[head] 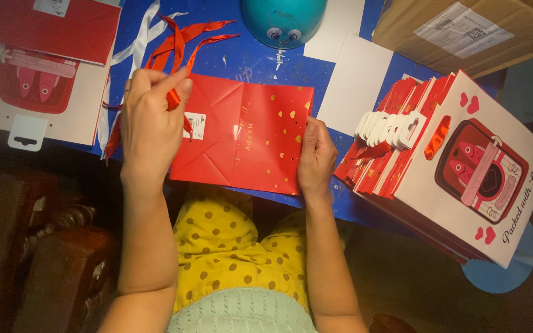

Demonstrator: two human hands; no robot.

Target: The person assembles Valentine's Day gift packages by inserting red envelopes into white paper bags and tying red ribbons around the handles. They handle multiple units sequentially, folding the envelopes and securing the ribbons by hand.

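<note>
— Blue tabletop (pixel 260 61) fills the background, spattered with pale flecks. What lies in the middle?

— One flat red gift bag (pixel 242 139) with small gold hearts, folded, lying at the table's near edge.

— And the hands?

— Left hand (pixel 150 120) sits at the bag's nine o'clock corner, fingers pinched shut on a red ribbon (pixel 174 98). Right hand (pixel 316 157) is at the bag's three o'clock edge, closed on that edge, thumb on top.

— Around them?

— More loose red ribbons (pixel 183 37) and a white ribbon (pixel 146 28) at eleven o'clock, a teal dome (pixel 284 21) at twelve, white cards (pixel 356 83) at one, a stack of folded bags (pixel 458 166) at three, a cardboard box (pixel 470 31) at two.
</note>
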